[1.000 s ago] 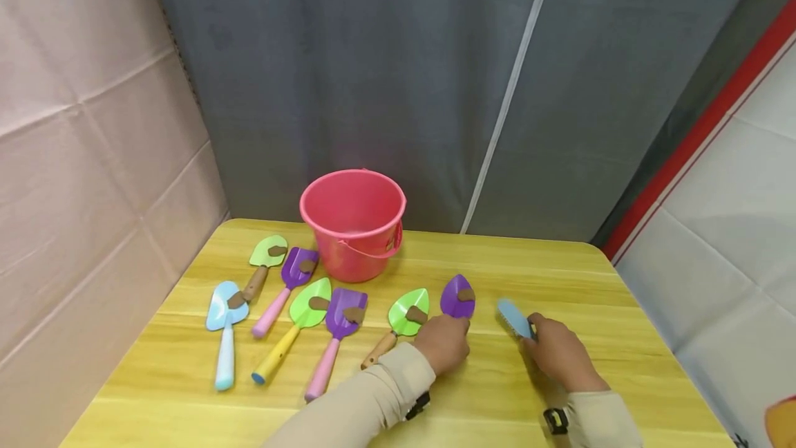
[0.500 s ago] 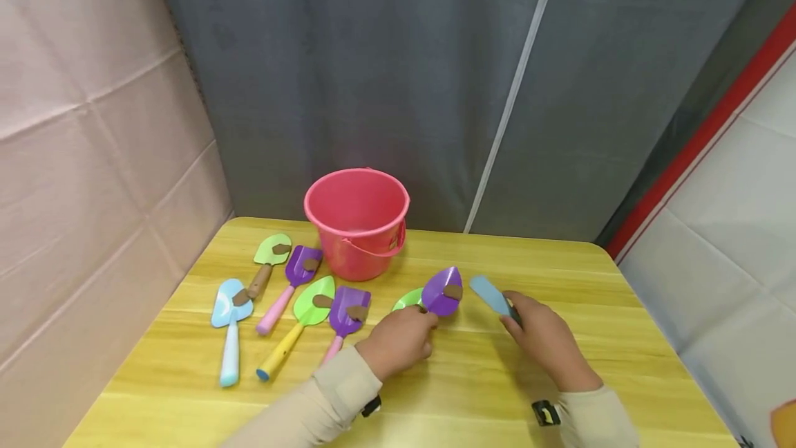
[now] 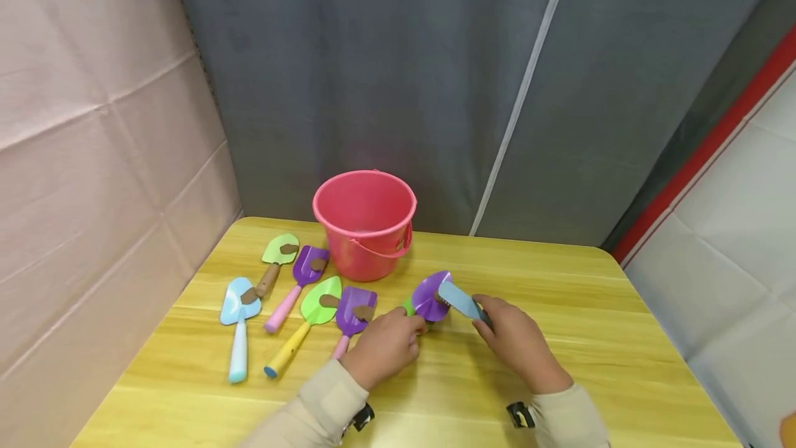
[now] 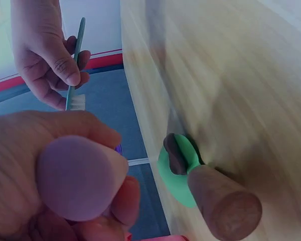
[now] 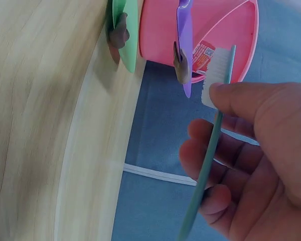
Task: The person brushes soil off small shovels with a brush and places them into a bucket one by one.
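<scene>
My left hand (image 3: 384, 346) grips a purple toy shovel (image 3: 429, 296) by its handle; the handle's rounded pale pink end (image 4: 80, 175) shows in the left wrist view. A brown patch (image 5: 180, 68) is on the shovel's blade. My right hand (image 3: 515, 337) holds a blue brush (image 3: 459, 298) between thumb and fingers. In the right wrist view the white bristles (image 5: 215, 70) face the blade, with a small gap visible there. Just beyond the left hand, a green shovel (image 4: 165, 196) with a wooden handle lies on the table, mostly hidden in the head view.
A pink bucket (image 3: 365, 227) stands at the back of the wooden table (image 3: 560, 282). Several shovels lie left of it, among them a light blue one (image 3: 239, 323), a yellow-handled one (image 3: 305, 323) and a purple one (image 3: 356, 310), each with a brown patch.
The left hand has lifted the purple shovel and brought it leftward over the green one. The right hand has moved left with the brush, whose head now overlaps the purple blade.
</scene>
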A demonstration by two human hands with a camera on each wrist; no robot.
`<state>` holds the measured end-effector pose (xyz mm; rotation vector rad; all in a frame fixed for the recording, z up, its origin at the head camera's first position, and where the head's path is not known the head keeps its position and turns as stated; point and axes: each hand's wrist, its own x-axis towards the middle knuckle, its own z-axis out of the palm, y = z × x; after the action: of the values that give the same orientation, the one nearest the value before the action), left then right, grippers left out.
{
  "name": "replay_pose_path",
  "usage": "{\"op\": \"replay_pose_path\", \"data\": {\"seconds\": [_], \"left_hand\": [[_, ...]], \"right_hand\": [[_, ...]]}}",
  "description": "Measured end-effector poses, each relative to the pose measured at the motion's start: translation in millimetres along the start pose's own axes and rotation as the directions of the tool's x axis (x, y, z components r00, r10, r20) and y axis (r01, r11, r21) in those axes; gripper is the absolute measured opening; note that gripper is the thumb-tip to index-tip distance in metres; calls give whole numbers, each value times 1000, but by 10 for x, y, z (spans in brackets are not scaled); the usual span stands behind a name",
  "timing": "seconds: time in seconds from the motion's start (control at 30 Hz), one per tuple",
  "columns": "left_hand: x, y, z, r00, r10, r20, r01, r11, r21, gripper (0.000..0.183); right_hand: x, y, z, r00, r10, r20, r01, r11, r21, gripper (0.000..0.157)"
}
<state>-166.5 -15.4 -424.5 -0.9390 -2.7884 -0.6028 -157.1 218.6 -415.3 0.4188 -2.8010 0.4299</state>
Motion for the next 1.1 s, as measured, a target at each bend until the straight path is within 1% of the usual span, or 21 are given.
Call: {"op": "replay_pose_path", "data": {"seconds": [0.07,0.2,0.33,0.53,0.6,0.7,0.83,0.93,1.1], "left_hand": [[-7,-8,15,1000,3,-19,-3,1000,18,20],[-14,-17,33,999,19,-36,-16,998,63,16],[-25,-10,31,998,40,-43,-35,995,96,11],[-31,11,15,997,56,-45,-51,993,109,9],[-33,14,12,996,65,-54,-59,992,109,10],[-41,23,5,995,79,-68,-72,992,107,11],[-58,51,-12,993,93,-66,-86,991,100,10],[-74,70,-27,995,86,-57,-80,992,94,11],[-102,75,-36,996,71,-46,-67,994,83,13]], "right_hand": [[2,-16,-1,1000,10,-8,-10,1000,-9,39],[8,-30,-1,999,20,-25,-20,1000,-16,39],[16,-57,14,1000,-6,-20,5,1000,-28,39],[14,-130,31,996,-66,56,67,997,-23,39],[17,-139,42,994,-67,85,70,997,-23,38],[14,-116,55,994,-41,98,45,998,-42,37],[3,-45,57,997,7,76,-4,999,-39,36],[4,-3,53,998,22,55,-20,999,-30,36],[-3,32,48,997,69,-32,-71,994,-82,36]]}}
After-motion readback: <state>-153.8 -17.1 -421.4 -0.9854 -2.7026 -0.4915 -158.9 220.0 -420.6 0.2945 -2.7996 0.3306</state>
